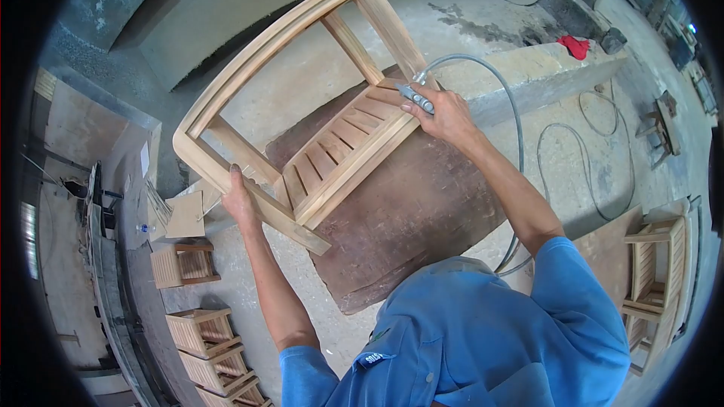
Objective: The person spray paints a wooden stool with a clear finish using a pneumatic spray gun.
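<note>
A pale wooden chair frame (360, 169) with a slatted seat and curved top rail lies tilted on a brown board (422, 203). My left hand (238, 200) is wrapped round the frame's near left side piece, thumb on top. In my right hand (446, 113) is a small grey air tool (417, 98), closed in by the fingers over the right end of the seat's front rail. A grey hose (517, 124) joins the tool by a metal fitting and curves down behind my right arm. The tool's working end is too small to make out.
A red cloth or glove (575, 47) lies on the concrete ledge (528, 75). More hose (584, 151) loops across the floor at right. Finished-looking slatted chairs (204, 332) stand at lower left, others (652, 264) at right. A small stool (661, 128) and cardboard (186, 215) are nearby.
</note>
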The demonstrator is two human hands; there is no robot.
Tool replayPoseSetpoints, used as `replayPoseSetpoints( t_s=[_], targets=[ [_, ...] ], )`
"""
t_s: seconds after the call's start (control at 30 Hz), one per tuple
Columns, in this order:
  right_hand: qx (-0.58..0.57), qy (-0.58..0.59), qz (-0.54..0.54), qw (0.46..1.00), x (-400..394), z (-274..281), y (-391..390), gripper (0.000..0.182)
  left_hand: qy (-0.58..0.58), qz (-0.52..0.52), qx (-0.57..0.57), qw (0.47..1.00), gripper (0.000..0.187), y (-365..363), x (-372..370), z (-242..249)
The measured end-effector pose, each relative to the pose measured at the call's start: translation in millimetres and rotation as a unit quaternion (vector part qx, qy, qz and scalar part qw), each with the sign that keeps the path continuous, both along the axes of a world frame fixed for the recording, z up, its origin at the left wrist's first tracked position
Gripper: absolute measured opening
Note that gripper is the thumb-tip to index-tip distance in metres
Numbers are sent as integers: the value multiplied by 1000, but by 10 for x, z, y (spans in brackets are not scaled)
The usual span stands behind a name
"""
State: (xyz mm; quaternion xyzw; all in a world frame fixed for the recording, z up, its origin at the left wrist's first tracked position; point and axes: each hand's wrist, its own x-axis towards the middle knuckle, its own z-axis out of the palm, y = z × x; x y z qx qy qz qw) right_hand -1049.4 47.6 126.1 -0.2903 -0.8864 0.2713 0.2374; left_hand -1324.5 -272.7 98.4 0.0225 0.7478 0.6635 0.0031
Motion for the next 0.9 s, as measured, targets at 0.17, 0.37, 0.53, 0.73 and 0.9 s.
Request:
replayPoseSetpoints(
  t_s=[0.17, 0.37, 0.53, 0.73, 0.9],
  targets=[
    [27, 68, -19, 997, 74, 125, -39, 51, 44, 6, -11, 999, 41, -1, -146, -111],
    [-107, 252, -9, 962, 698, 63, -267, 45, -3, -46, -47, 998, 49, -78, -270, -17],
    [-182, 283, -51, 940, 1295, -442, -444, 44, -13, -66, -130, 989, 60, -158, -493, -30],
    [-157, 301, -113, 934, 1587, -640, -582, 38, -57, -61, -237, 968, 81, -128, -303, 259],
    [-233, 268, 4, 935, 1628, -542, -1094, 27, -87, -90, -302, 945, 84, -175, -380, 306]
  ],
)
